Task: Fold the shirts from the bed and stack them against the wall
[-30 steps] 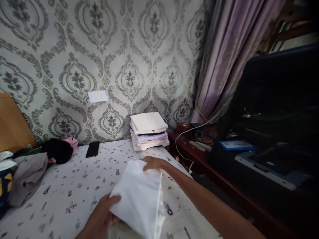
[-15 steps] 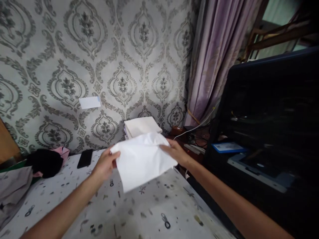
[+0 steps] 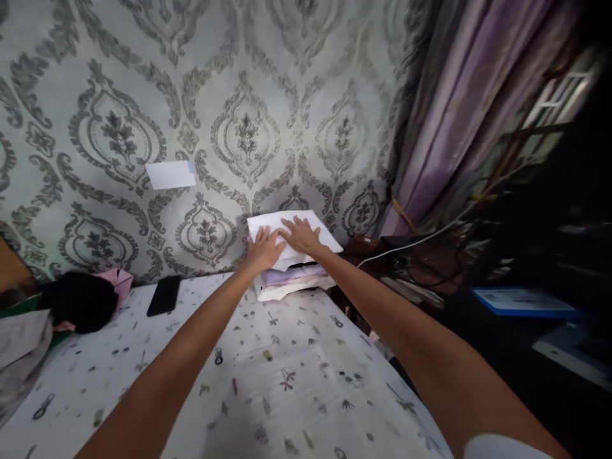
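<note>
Two bare hands press down on a white cloth (image 3: 294,257), folded flat with a smooth face and angled corners, atop a stack (image 3: 287,276) of folded fabric against a patterned wall (image 3: 246,134). The left hand (image 3: 262,248) and the right hand (image 3: 302,237) lie palm down, side by side, fingers spread across the cloth and pinching nothing. Below it show a dark edge, lilac layers and paler, pinkish-white ones with uneven rims; the layers cannot be counted exactly.

The one stack stands at the far end of a bed (image 3: 248,382) whose white sheet is scattered with small motifs. One black phone (image 3: 164,296) lies flat near the wall. At left, at least four pieces crowd together: one black (image 3: 79,301), one pink (image 3: 122,284), one grey (image 3: 21,338) and one green, partly hidden. One white card (image 3: 171,174) is on the wall. At right hangs a purple curtain (image 3: 444,146), with one pale cable (image 3: 411,245) running below it.
</note>
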{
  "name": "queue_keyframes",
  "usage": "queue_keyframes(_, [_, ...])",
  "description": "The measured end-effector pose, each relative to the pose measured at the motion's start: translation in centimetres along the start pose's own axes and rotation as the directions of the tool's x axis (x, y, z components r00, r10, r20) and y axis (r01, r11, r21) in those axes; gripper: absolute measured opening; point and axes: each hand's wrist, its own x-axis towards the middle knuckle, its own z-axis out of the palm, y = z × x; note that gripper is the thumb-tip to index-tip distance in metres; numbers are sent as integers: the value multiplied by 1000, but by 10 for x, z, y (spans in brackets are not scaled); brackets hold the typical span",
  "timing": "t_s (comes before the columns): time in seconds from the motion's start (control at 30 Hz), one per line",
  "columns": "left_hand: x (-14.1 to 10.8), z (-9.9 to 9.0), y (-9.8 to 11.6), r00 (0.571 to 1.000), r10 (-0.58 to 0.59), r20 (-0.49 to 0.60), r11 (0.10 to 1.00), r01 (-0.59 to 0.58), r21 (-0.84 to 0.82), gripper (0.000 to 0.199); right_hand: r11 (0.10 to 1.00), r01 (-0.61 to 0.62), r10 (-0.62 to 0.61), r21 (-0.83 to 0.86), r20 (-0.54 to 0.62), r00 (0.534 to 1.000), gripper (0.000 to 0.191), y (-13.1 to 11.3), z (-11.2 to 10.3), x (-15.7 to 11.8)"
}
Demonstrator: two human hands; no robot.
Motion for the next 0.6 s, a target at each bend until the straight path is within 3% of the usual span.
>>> queue_keyframes(0.07, [-3,12,2,996,-65,53,997,63,39,47,1000,-21,19,21,71,997,61,-3,16,-1])
queue_keyframes(0.13, [0,15,0,993,-74,92,997,70,46,49,999,-45,43,27,71,997,61,-1,25,0])
queue_keyframes(0.23, [-1,12,-10,990,-64,123,996,56,67,56,997,10,-15,74,61,998,69,-1,28,5])
queue_keyframes(0.3, [-17,9,-17,990,-43,132,998,36,52,59,997,4,-9,81,56,998,65,-4,25,4])
queue_keyframes(0.37, [-49,3,-21,992,20,126,999,-26,43,61,997,9,-13,72,47,999,64,-9,20,-1])
queue_keyframes(0.47, [-118,-10,-33,983,99,156,993,-107,41,62,998,25,-27,51,42,999,65,-13,13,-6])
queue_keyframes(0.6, [-216,-37,-75,942,74,328,995,-94,44,56,999,34,-36,31,64,997,66,-6,15,1])
